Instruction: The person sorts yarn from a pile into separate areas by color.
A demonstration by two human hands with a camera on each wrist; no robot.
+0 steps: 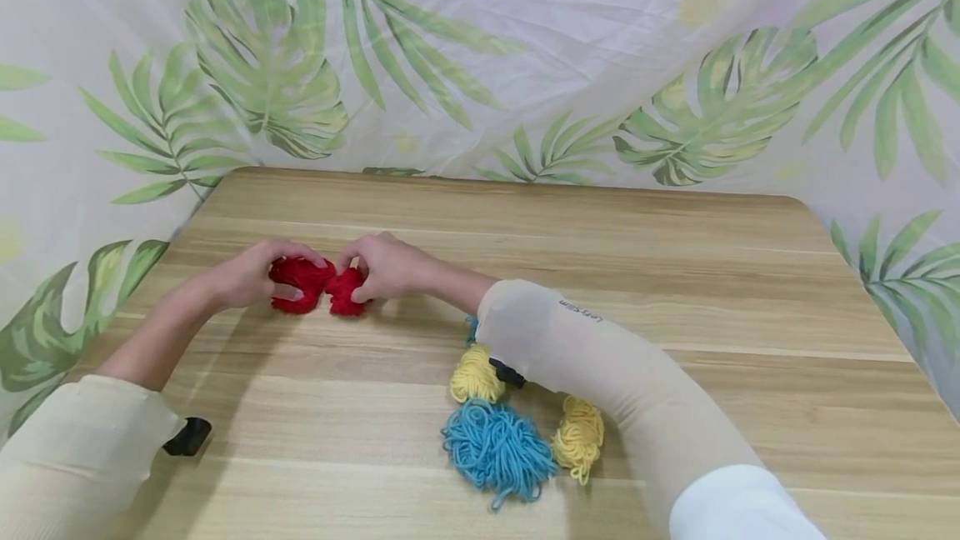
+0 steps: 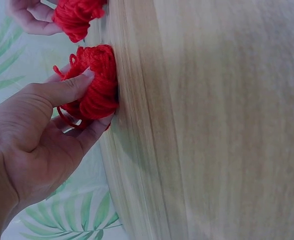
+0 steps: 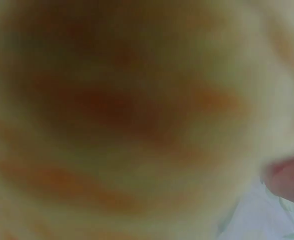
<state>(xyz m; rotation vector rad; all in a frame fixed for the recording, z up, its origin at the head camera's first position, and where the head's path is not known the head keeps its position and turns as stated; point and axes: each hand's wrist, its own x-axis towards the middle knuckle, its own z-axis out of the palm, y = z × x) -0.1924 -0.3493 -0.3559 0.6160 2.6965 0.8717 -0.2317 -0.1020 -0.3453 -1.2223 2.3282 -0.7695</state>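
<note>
At the far left of the table, my left hand (image 1: 247, 276) grips a red yarn bundle (image 1: 306, 283), thumb on the near side and fingers around the far side. Just to its right, my right hand (image 1: 390, 265) pinches a smaller red yarn bundle (image 1: 347, 292). The two bundles sit almost side by side. In the left wrist view the left hand (image 2: 41, 130) holds its red bundle (image 2: 99, 82) against the wood, with the other red bundle (image 2: 79, 17) beyond it. A blurred yellowish mass (image 3: 111, 115) fills most of the right wrist view.
Beneath my right forearm lie a yellow yarn bundle (image 1: 477, 375), a large blue one (image 1: 498, 450), another yellow one (image 1: 579, 440) and a bit of blue yarn (image 1: 472, 329), partly hidden. A leaf-print cloth (image 1: 570, 65) hangs behind the wooden table (image 1: 750, 290).
</note>
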